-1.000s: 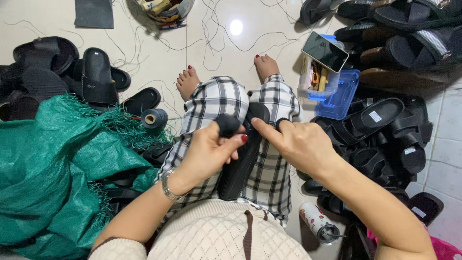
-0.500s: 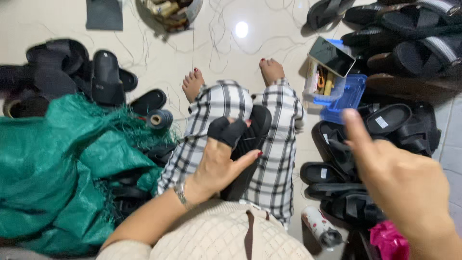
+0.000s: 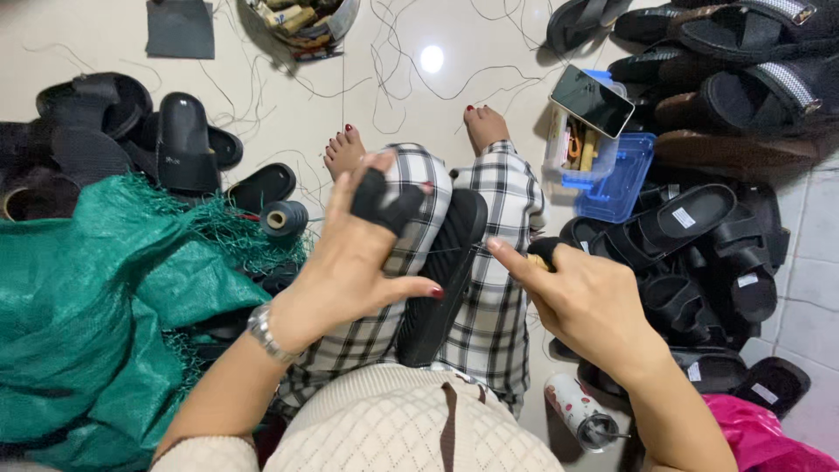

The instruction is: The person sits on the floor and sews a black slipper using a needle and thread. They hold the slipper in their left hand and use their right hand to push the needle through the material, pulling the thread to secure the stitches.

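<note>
- Head view: a black sandal sole (image 3: 441,275) is seen lying on the lap, over checked trousers (image 3: 502,288); its long axis runs from about 1 o'clock at the far end to 7 o'clock near the body.
- The left hand (image 3: 350,262) is laid against the sole's left edge, at its 9 o'clock side. A black strap piece (image 3: 384,203) is gripped between the raised fingers, while the thumb is pressed down onto the sole.
- The right hand (image 3: 585,297) is held at the sole's 3 o'clock, just apart from it. It is closed around a small tool with a pale handle (image 3: 535,259), the forefinger pointed toward the sole. A thin thread (image 3: 454,250) is stretched from this hand across the sole.
- The left hand is the nearer one, being in contact.
- A thread spool (image 3: 283,218) stands on the floor at 10 o'clock of the left hand, beside a green woven sack (image 3: 96,315). Black sandals (image 3: 690,236) are piled at 3 o'clock.
</note>
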